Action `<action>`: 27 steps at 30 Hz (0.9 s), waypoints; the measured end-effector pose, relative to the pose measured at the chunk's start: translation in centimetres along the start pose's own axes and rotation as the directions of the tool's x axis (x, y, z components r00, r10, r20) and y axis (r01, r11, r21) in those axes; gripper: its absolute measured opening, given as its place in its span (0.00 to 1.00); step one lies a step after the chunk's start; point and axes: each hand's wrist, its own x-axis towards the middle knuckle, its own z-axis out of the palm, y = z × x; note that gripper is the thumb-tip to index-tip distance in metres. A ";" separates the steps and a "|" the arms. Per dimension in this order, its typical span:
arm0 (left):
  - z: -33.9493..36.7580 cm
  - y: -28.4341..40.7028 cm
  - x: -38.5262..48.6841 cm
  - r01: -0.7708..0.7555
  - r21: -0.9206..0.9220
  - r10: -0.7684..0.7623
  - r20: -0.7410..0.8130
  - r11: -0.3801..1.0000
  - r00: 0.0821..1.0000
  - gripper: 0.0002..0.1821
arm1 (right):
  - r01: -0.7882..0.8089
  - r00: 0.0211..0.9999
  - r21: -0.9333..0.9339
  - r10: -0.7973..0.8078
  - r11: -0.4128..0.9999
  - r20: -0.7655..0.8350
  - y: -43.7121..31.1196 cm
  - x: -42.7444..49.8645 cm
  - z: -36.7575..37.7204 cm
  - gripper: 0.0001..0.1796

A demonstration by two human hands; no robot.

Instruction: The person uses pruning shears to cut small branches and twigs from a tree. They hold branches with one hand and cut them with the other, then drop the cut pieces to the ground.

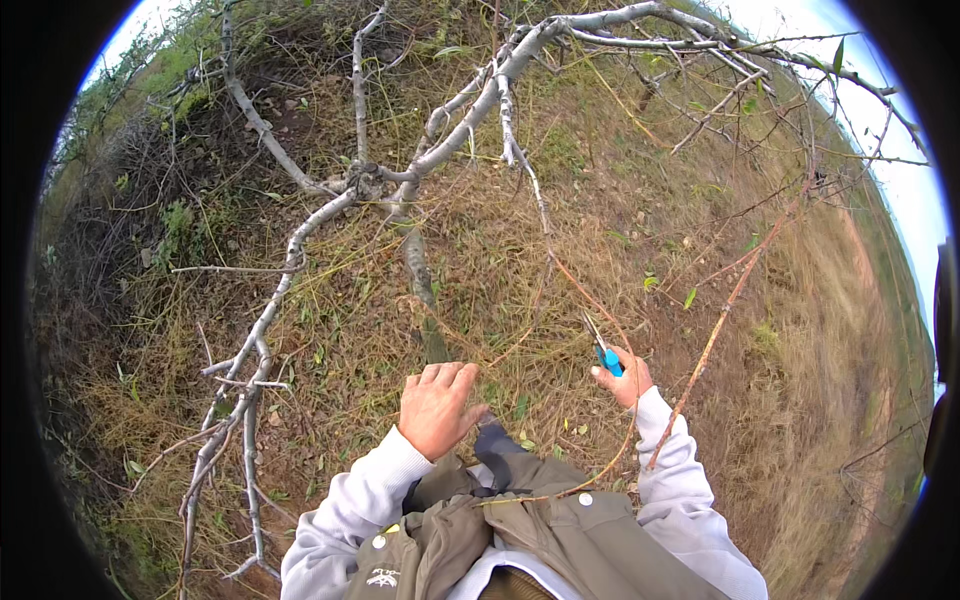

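Observation:
My right hand (pixel 632 381) grips pruning shears with blue handles (pixel 611 362), their metal blades pointing up and to the left. A thin reddish-brown shoot (pixel 592 300) curves down past this hand and bends across the front of my vest. My left hand (pixel 437 409) is over my legs, back upward, with the thumb apart from the fingers and nothing visible in it. Just beyond its fingertips, a finer twig (pixel 521 339) reaches down towards the hand; whether they touch is unclear. Ahead stands a small tree, its trunk (pixel 418 266) forking into pale grey limbs (pixel 469 124).
A long forked limb (pixel 259 326) droops on my left, with several bare side twigs. On the right, another reddish branch (pixel 724 315) hangs near my right sleeve. Dry grass and leaf litter (pixel 352 315) cover the ground. Dense brush (pixel 97 247) stands at the far left.

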 end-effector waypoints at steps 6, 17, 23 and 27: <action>1.2 -0.4 -1.4 0.057 -0.028 -0.056 0.036 0.998 0.998 0.24 | 0.247 0.960 -0.307 -0.276 0.919 -0.054 -4.9 1.3 -1.7 0.32; 2.0 -1.4 -2.4 0.063 -0.124 -0.079 -0.127 0.990 0.989 0.13 | 0.440 0.845 -0.471 -0.530 0.764 -0.070 -11.2 4.4 -4.0 0.34; 2.3 -2.1 -2.3 0.039 -0.170 -0.070 -0.179 0.985 0.981 0.13 | 0.454 0.835 -0.484 -0.546 0.748 -0.062 -11.8 4.1 -4.8 0.34; 2.7 -2.0 -2.1 0.020 -0.158 -0.049 -0.184 0.987 0.982 0.12 | 0.506 0.798 -0.489 -0.601 0.711 -0.048 -12.5 5.3 -4.5 0.33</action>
